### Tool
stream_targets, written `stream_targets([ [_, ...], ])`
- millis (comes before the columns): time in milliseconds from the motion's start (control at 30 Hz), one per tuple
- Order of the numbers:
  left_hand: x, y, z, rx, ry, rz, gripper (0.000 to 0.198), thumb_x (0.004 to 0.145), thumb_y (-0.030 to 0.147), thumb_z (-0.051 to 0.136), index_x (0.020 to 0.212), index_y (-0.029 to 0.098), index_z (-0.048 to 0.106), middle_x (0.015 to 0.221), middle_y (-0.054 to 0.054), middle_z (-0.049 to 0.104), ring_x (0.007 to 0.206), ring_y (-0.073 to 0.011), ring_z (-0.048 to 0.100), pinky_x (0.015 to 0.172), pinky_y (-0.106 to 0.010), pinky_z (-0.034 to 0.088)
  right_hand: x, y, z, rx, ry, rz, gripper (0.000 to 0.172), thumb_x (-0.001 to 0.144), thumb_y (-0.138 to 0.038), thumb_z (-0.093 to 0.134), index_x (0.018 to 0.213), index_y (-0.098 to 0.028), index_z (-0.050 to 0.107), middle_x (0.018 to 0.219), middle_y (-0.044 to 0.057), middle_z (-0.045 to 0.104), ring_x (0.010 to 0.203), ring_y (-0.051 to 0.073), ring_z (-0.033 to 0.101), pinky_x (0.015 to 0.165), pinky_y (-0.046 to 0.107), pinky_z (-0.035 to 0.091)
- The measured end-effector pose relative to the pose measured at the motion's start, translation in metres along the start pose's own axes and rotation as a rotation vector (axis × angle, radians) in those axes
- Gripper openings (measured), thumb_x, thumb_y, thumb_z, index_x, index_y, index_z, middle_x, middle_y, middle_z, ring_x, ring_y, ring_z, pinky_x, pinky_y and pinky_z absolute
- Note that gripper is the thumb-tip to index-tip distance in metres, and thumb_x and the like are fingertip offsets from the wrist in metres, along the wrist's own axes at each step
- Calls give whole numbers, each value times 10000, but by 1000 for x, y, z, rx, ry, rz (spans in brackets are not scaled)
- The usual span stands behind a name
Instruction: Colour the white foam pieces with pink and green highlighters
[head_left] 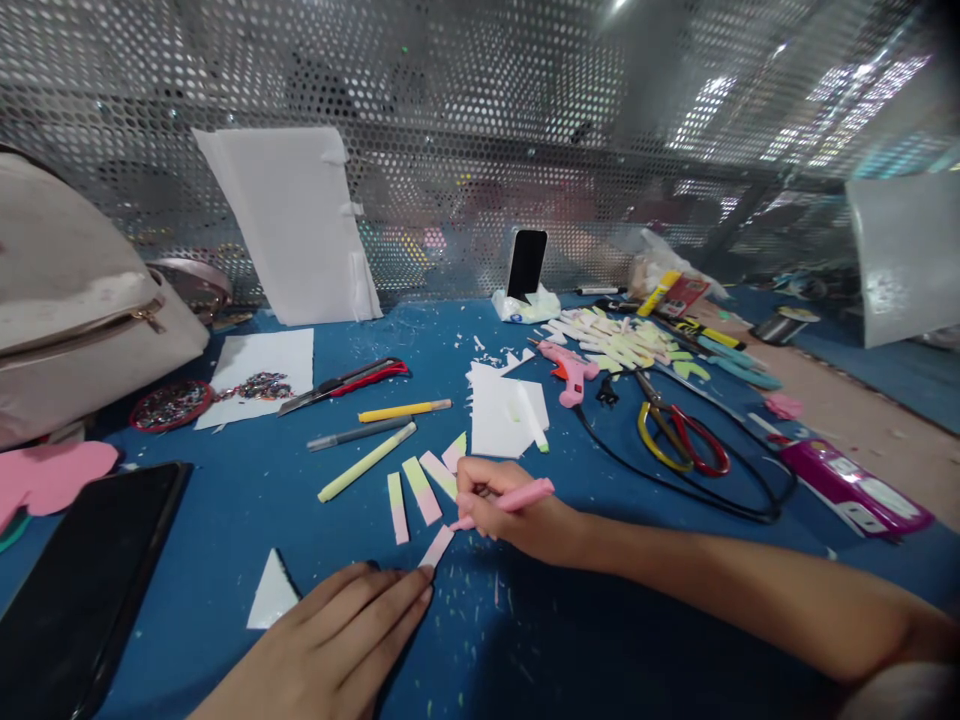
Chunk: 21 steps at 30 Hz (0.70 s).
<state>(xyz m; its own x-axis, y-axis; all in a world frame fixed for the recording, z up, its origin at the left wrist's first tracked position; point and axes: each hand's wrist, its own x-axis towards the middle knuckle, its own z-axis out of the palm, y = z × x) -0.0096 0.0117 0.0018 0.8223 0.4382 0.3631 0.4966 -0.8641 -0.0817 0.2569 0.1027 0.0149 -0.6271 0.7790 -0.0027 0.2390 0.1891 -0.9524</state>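
My right hand [499, 505] grips a pink marker [525, 494], its tip touching the far end of a narrow pale pink strip [438, 547]. My left hand [337, 630] lies flat on the blue table with fingers stretched out, the fingertips pressing on the strip's near end. Beyond the strip, several pink-and-green strips [421, 490] fan out side by side. A green marker [367, 462], a yellow marker [405, 410] and a grey marker [358, 434] lie to the left of these. A white triangular piece [271, 592] rests beside my left hand.
A red utility knife [345, 383] lies behind the markers. At right are a pink glue gun [574, 375] with its cord, scissors [679, 430] and a pile of pale strips [615, 338]. A black phone [90, 590] and a bag [82, 300] are at left; another phone [528, 262] stands upright behind.
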Motion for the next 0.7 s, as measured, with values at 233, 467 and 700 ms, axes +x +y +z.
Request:
stream_targets([
  [233, -3, 1, 6, -13, -22, 5, 460, 1096, 97, 308, 1488, 150, 543, 1447, -32, 630, 1201, -184, 641, 1079, -288, 503, 0, 3, -1, 11, -10, -23, 256, 946, -266, 557, 725, -192, 452, 680, -32, 523, 627, 105, 529, 595, 226, 411],
  [467, -5, 0, 7, -10, -26, 2, 475, 1099, 91, 278, 1487, 147, 546, 1476, -42, 603, 1223, -192, 631, 1113, -307, 469, 0, 3, -1, -2, -38, -30, 275, 950, -268, 555, 711, -189, 444, 688, -32, 498, 679, 124, 607, 589, 223, 405],
  [700, -8, 3, 15, -25, 26, -41, 529, 1108, 84, 185, 1475, 156, 560, 1504, -20, 572, 1250, -199, 589, 1164, -339, 388, 0, 2, -1, 0, -26, -44, 241, 929, -266, 573, 723, -184, 479, 655, -39, 521, 595, 92, 482, 551, 215, 355],
])
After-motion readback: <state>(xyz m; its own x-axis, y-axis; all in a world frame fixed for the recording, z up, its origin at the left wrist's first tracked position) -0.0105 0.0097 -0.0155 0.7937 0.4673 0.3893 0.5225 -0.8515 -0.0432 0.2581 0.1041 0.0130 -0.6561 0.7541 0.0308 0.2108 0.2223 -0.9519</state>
